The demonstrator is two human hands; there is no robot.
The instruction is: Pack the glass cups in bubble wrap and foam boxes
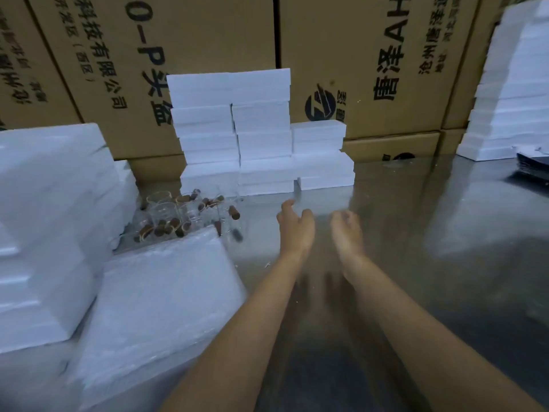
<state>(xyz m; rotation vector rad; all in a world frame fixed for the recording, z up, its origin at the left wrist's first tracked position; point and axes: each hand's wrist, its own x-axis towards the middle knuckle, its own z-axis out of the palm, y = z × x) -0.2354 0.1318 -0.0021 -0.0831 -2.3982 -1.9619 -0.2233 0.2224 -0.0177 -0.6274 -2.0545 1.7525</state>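
1. Glass is the material at issue: a cluster of small clear glass cups with brown cork-like stoppers (178, 217) is sitting on the grey reflective worktop (401, 221), at the left, between the tall stack of white foam blocks (50, 221) and the central pile of shut white foam boxes (261, 135).
2. Handling judgement: the cups are looking light, rigid, smooth and breakable. Taking each one round the body, one at a time, is appearing safer than pinching the rim; several loose stoppers are lying among them and may roll.
3. Just in front of the cups, a stack of translucent white bubble wrap sheets (160, 295) is lying tilted against the foam blocks. It is looking soft, light and slippery; lifting a single sheet by a corner is likely the cleanest hold.
4. Both forearms are reaching forward over the worktop, nearly parallel, hands near each other and apart from the cups.
5. Left hand (295, 224) is hovering with fingers loosely curled and spread, holding nothing.
6. Right hand (346, 230) is blurred; its fingers are appearing relaxed and slightly bent, with nothing visible in them.
7. Brown printed cardboard cartons (208, 40) are standing behind the worktop; another white foam stack (511, 93) is rising at the far right.
8. No cup is being wrapped or boxed at this moment.
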